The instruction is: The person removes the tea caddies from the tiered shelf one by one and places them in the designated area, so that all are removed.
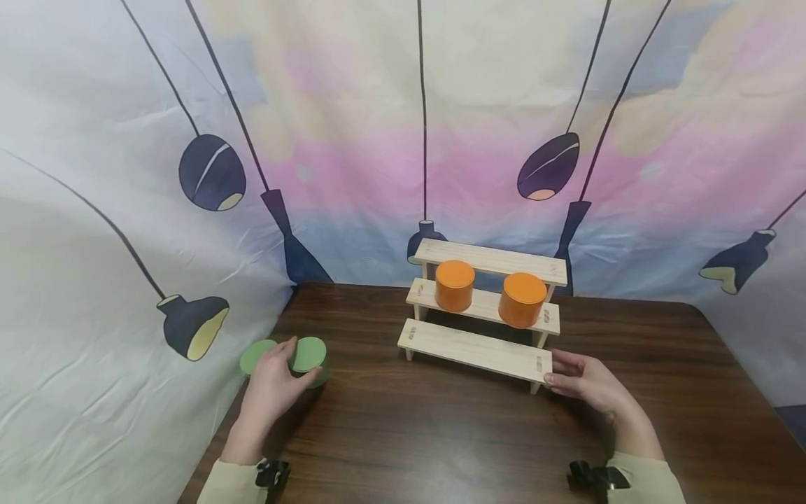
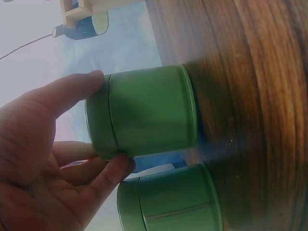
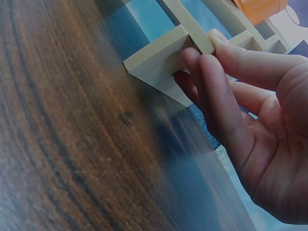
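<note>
At the left of the table, my left hand [image 1: 275,381] grips a round green tin [image 1: 308,355] between thumb and fingers near its lid. The left wrist view shows that tin [image 2: 149,110] on its own, close to the tabletop; whether it touches the wood I cannot tell. A second green tin [image 1: 257,355] stands just beside it, partly behind the hand. My right hand [image 1: 588,383] pinches the right end of the lowest step of a three-tier wooden shelf [image 1: 475,350]. In the right wrist view, thumb and fingertips close on the board's edge [image 3: 187,29].
Two orange tins, one to the left [image 1: 454,287] and one to the right [image 1: 522,301], stand on the shelf's middle step. The dark wooden table [image 1: 415,434] meets a hanging cloth [image 1: 365,161] printed with lamps at its back and left side.
</note>
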The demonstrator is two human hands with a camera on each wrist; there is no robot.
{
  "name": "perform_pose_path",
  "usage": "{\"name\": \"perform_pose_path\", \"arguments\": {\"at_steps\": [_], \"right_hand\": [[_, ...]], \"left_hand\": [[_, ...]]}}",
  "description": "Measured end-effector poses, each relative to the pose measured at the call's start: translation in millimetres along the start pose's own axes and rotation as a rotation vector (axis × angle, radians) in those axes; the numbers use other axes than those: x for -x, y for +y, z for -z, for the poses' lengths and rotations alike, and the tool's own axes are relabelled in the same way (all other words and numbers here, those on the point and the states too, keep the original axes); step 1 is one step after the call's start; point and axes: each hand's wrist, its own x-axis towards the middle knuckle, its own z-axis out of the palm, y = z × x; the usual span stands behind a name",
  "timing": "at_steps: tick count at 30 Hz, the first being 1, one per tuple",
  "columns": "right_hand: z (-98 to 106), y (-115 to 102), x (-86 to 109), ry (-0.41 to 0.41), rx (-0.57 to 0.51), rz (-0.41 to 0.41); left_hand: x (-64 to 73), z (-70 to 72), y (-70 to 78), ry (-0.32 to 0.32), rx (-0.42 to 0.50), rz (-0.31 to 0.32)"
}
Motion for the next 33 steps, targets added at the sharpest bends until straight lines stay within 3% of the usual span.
{"name": "perform_pose_path", "arguments": {"at_steps": [33], "right_hand": [[1.2,1.9,-1.1,-0.002,0.004,0.011]], "left_hand": [[5.2,6.2,8.2,0.052,-0.085,0.03]]}}
